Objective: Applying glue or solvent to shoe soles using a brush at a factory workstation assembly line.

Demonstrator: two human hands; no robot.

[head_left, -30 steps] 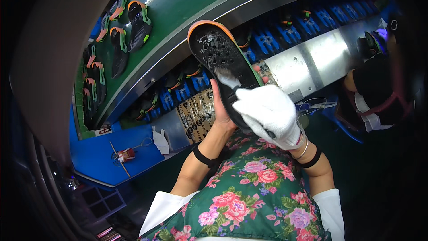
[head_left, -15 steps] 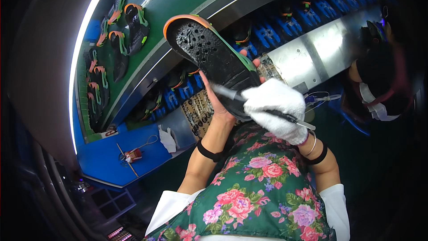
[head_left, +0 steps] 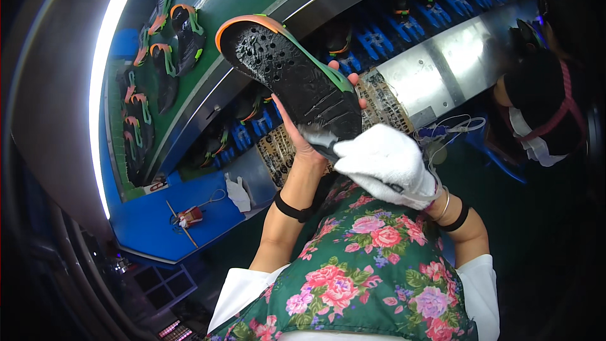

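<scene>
My left hand, bare, supports a black shoe sole from below, thumb along one edge and fingertips curled round the other. The sole has an orange and green rim, small holes at its wider upper end, and a wet-looking shine there. In a white knit glove, my right hand grips a brush by its dark handle. Its pale bristles lie against the lower end of the sole, close to my left thumb base. The sole's lowest tip is hidden behind the glove.
Several similar soles lie on the green conveyor at the left. Blue racks line a metal track behind my hands. A blue table holds a small red-brown object with a stick. Another person is at the right.
The brush has moved down the sole toward its lower end, its bristles now pressed near the left edge. The sole has shifted slightly left and up.
</scene>
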